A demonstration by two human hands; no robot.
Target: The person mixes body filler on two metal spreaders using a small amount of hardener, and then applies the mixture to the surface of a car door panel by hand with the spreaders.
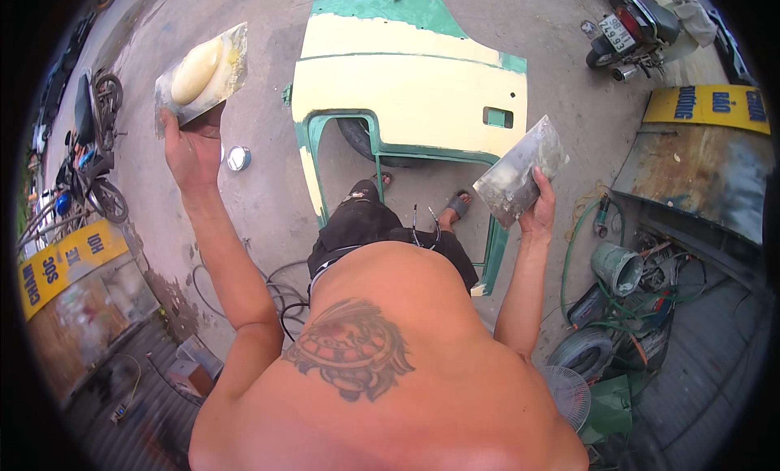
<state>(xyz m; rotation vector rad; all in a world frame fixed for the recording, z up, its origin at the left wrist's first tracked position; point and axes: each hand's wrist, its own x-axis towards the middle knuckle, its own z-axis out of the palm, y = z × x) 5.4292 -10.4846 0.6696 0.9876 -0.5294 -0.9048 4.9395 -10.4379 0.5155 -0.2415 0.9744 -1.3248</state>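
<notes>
My left hand (193, 150) is raised at the left, gripping a flat, worn rectangular plate (172, 120) from its lower edge. On that plate sits a smooth cream mound of filler paste (197, 71). At the right, my right hand (538, 203) grips a second flat metal plate (512, 175), smeared grey and whitish, by its lower right side. A large vehicle door panel (406, 85), green and mostly coated in cream filler, lies ahead between the hands. It has a window-like cutout and a small rectangular hole. The right-hand plate overlaps the panel's right edge in view; whether they touch I cannot tell.
An open round can (239, 157) stands on the floor near my left hand. Hoses (284, 296) coil by my legs. At right are a grey bucket (617, 268), tools, a tire (582, 353) and a parked motorbike (638, 32). Yellow signboards (73, 264) and bikes line the left.
</notes>
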